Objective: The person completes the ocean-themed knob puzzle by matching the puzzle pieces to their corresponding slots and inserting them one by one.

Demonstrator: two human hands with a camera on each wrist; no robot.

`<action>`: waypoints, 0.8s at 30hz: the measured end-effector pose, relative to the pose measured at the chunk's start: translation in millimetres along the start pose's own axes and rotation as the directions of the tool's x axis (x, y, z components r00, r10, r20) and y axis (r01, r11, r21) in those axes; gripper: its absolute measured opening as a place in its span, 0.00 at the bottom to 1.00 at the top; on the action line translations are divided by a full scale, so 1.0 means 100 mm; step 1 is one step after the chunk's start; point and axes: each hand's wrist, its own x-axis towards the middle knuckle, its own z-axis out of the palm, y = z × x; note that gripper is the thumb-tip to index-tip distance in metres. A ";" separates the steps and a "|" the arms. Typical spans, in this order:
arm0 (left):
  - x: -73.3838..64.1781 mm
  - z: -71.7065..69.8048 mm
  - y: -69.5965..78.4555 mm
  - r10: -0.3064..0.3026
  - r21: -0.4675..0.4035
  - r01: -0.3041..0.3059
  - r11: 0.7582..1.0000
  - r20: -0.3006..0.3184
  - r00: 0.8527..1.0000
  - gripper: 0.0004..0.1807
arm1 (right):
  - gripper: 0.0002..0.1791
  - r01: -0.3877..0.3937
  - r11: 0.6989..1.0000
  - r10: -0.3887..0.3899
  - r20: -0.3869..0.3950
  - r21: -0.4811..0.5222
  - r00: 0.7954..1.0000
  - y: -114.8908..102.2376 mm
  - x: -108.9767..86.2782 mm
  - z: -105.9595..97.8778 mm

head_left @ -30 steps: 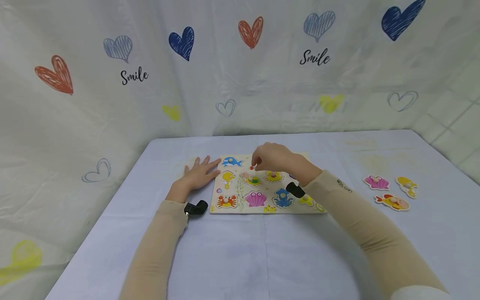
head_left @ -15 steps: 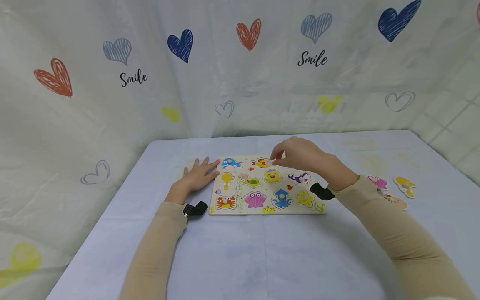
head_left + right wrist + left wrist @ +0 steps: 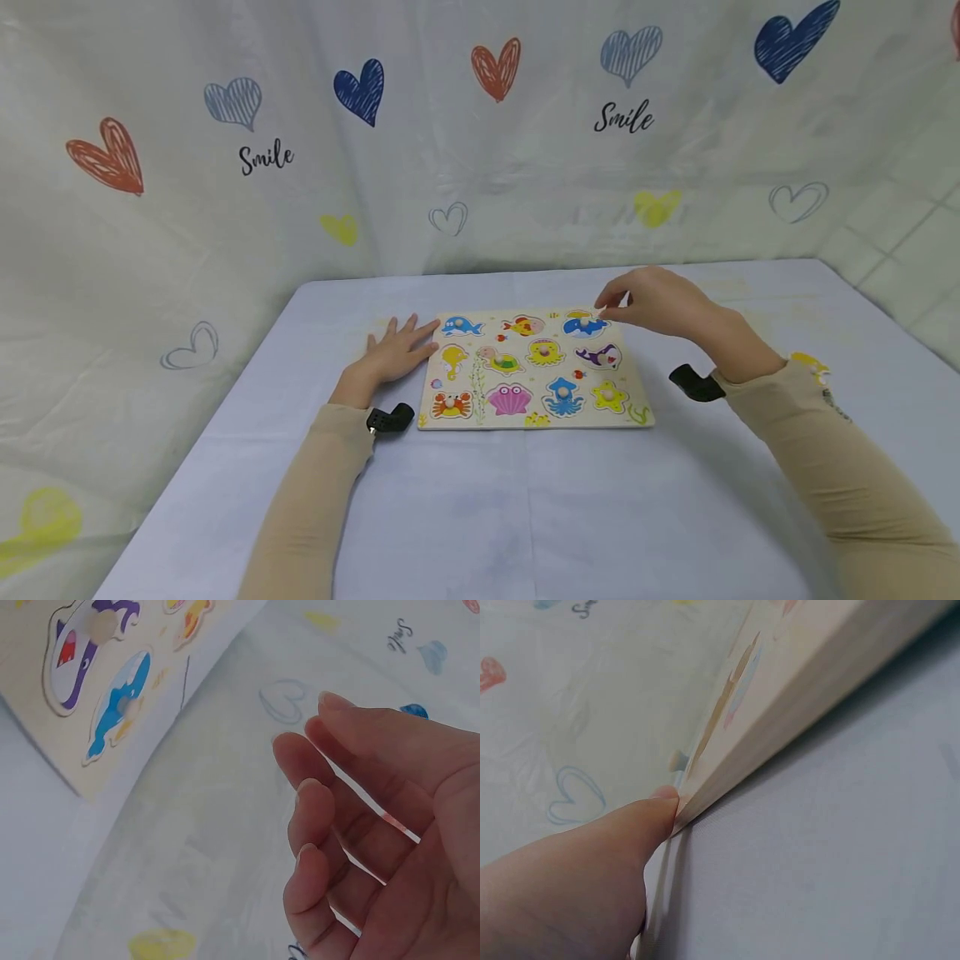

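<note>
The wooden sea-animal puzzle board [image 3: 637,400] lies flat on the table with knobbed pieces in its slots. My left hand [image 3: 390,350] is spread on the cloth at the board's left edge; in the left wrist view its thumb [image 3: 637,825] touches the board's corner. Beside the top right corner hovers my right hand [image 3: 660,304], nearest the blue dolphin piece [image 3: 587,326]. The right wrist view shows its fingers [image 3: 311,814] loosely bent with nothing between them. Next to the dolphin sits a purple whale piece [image 3: 75,664].
On the right of the table, a yellow loose piece [image 3: 812,364] shows partly past the right sleeve [image 3: 825,450]. A white curtain printed with hearts [image 3: 495,70] hangs behind the table [image 3: 465,508].
My right hand has moved right, from over the top middle of the board to its top right corner, uncovering the red fish and dolphin pieces. The left hand stays in place.
</note>
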 end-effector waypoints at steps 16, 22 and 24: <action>-0.01 0.00 -0.02 0.005 -0.015 -0.005 1.000 -0.006 1.000 0.35 | 0.13 -0.098 0.995 0.099 -0.056 0.026 0.994 0.75 -0.35 -0.15; -0.01 0.00 -0.01 0.000 -0.008 0.000 1.000 -0.007 1.000 0.35 | 0.11 -0.075 0.997 0.076 -0.024 0.028 0.997 1.04 -0.51 -0.20; 0.00 0.00 0.00 -0.001 -0.008 0.001 1.000 -0.005 1.000 0.35 | 0.11 -0.073 0.997 0.073 0.001 0.034 0.997 1.12 -0.56 -0.21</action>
